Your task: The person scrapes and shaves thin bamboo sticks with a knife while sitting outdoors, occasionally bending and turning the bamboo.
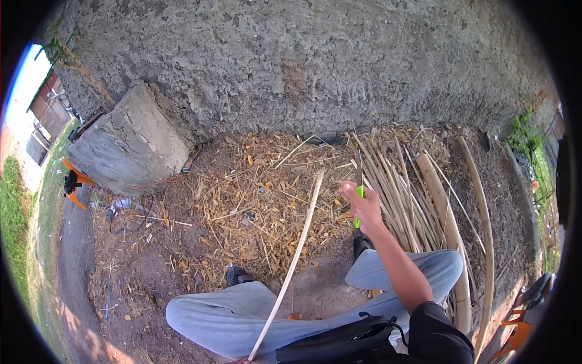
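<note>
My right hand [364,205] is closed round the bright green handle of a knife [359,168], whose dark blade points up toward the wall. A long pale bamboo strip [292,267] slants across my left leg, its far end over the leaf litter. At the bottom edge, my left hand [245,361] shows only as fingertips around the strip's near end. Beyond the knife lies a bundle of split bamboo strips [397,194] on the ground.
Thick bamboo poles [445,224] lie to the right, beside a curved pole [484,230]. A rough wall [339,67] rises ahead. A concrete block [136,142] stands at the left. Dry leaves and shavings [248,206] cover the ground before my bent legs [236,318].
</note>
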A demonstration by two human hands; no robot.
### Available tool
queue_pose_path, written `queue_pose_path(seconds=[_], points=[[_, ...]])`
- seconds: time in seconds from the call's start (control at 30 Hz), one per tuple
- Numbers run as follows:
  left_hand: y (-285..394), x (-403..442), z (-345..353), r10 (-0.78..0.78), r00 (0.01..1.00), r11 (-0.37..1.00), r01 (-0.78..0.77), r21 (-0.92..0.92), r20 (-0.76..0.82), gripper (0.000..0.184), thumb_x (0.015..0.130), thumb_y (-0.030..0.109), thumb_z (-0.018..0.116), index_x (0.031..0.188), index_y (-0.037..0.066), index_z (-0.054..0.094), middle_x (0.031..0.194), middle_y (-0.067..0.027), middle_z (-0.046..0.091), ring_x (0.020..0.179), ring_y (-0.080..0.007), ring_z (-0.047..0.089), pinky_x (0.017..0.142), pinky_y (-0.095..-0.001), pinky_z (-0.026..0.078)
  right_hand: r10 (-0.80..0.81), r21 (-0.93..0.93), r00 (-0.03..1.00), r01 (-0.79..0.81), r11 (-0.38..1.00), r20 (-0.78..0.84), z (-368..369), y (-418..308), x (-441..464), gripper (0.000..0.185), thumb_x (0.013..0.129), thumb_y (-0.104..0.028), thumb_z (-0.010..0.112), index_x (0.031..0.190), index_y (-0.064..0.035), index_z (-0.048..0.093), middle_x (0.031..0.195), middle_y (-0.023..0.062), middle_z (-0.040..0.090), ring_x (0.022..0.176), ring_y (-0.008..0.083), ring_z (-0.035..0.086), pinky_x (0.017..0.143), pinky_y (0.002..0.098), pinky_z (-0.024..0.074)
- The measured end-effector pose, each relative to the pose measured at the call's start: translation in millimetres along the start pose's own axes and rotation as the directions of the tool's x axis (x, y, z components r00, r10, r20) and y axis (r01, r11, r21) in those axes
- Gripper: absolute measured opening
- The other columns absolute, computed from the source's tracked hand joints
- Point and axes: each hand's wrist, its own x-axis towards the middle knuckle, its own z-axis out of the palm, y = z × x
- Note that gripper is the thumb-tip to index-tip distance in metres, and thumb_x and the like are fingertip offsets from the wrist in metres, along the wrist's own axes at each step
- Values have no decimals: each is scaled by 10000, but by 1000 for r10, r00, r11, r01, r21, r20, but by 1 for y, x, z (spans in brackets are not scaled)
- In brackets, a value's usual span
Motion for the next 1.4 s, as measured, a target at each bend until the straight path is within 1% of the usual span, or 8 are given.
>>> queue_pose_path(seconds=[0.43, 0.6, 0.83, 1.03, 1.1, 1.2, 1.33, 1.4], points=[[-30, 1, -1, 49, 999, 992, -50, 117, 14, 450, 1010, 347, 585, 653, 84, 509, 576, 76, 360, 569, -66, 295, 494, -297, 234, -45, -38, 998, 43, 998, -43, 26, 4, 15, 206, 898, -170, 750, 962, 18, 694, 690, -16, 586, 456, 9, 357, 403, 222, 255], [-15, 1, 1, 88, 996, 980, -86, 178, -4, 451, 1007, 343, 587, 658, 71, 498, 562, 49, 342, 561, -80, 298, 490, -316, 242, -192, -251, 980, 176, 952, -43, 24, 9, 20, 172, 882, -142, 751, 868, 21, 696, 690, -8, 615, 564, 56, 473, 521, 263, 378], [-10, 3, 5, 169, 985, 971, -159, 180, -39, 422, 998, 330, 595, 691, 52, 515, 566, 24, 329, 569, -91, 294, 485, -329, 247, -299, -444, 954, 253, 859, -36, 18, 6, 16, 229, 932, -192, 681, 847, 21, 698, 628, -9, 569, 557, 69, 429, 513, 296, 341], [-14, 2, 5, 146, 989, 981, -140, 136, -35, 369, 1001, 287, 596, 728, 42, 564, 582, 29, 337, 575, -82, 291, 487, -322, 248, -27, -98, 999, 22, 995, -43, 4, 9, 32, 291, 978, -249, 623, 802, -18, 642, 575, -4, 492, 478, 67, 372, 481, 278, 314], [-20, 2, 6, 141, 989, 984, -135, 118, -46, 349, 1001, 269, 599, 739, 39, 579, 587, 33, 342, 575, -77, 291, 487, -317, 248, 142, 209, 987, -123, 970, -80, -5, 6, 35, 326, 979, -299, 630, 788, -39, 588, 589, 10, 499, 430, 77, 359, 436, 273, 299], [-26, 2, 7, 131, 990, 987, -124, 103, -61, 314, 997, 245, 610, 765, 34, 614, 584, 41, 370, 560, -69, 316, 484, -296, 264, 189, 169, 945, -148, 975, -267, -7, -9, 34, 367, 962, -347, 657, 780, -48, 546, 624, 30, 540, 404, 85, 376, 399, 268, 289], [-26, 6, 13, 199, 973, 974, -184, 133, -114, 292, 986, 235, 630, 779, 31, 647, 578, 41, 408, 538, -72, 356, 482, -277, 296, 202, 95, 960, -187, 978, -192, -9, -8, 21, 371, 925, -356, 711, 812, -24, 591, 651, 22, 556, 417, 65, 385, 389, 253, 280], [-25, 5, 14, 208, 969, 973, -192, 128, -131, 286, 983, 234, 635, 783, 29, 656, 578, 41, 412, 534, -73, 362, 481, -274, 302, 16, 27, 996, -14, 1000, -88, -1, -7, 8, 335, 892, -314, 760, 862, 1, 651, 661, -8, 556, 443, 34, 369, 405, 240, 265]])
